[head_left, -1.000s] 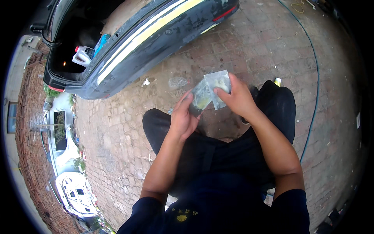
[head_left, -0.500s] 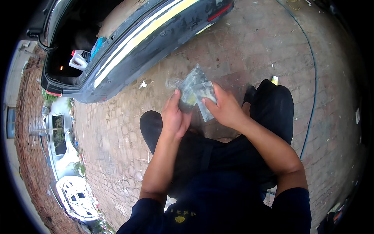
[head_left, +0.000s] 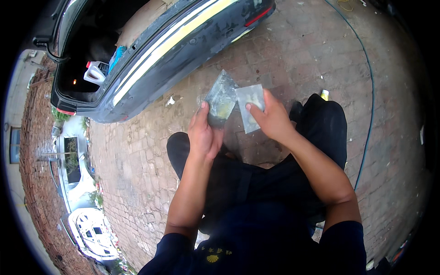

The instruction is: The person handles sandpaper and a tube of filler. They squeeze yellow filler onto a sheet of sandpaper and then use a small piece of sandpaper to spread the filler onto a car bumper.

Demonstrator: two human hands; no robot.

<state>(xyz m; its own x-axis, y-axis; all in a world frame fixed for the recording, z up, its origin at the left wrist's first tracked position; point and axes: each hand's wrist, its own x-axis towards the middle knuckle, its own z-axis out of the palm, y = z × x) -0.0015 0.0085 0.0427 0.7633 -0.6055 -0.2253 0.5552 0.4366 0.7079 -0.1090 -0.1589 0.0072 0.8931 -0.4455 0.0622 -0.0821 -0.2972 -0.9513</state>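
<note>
I sit on brick paving, knees in dark trousers. My left hand [head_left: 205,135] pinches the lower edge of a clear plastic bag [head_left: 220,98] with something yellowish inside, held up in front of me. My right hand [head_left: 271,117] holds a second flat clear plastic packet [head_left: 250,104] by its right side, thumb on its face. The two pieces touch or overlap at their inner edges. Both hands are raised side by side above my knees.
A dark car [head_left: 183,43] with a yellow stripe stands close ahead, its boot open, with a white jug [head_left: 95,73] and a blue item inside. A blue hose [head_left: 369,96] curves over the brick paving [head_left: 133,165] on the right. A small yellow-topped object [head_left: 324,95] lies by my right knee.
One second ago both hands held the plastic together as one bunch. They have since drawn apart, and each now holds its own flat piece, lower and more spread out.
</note>
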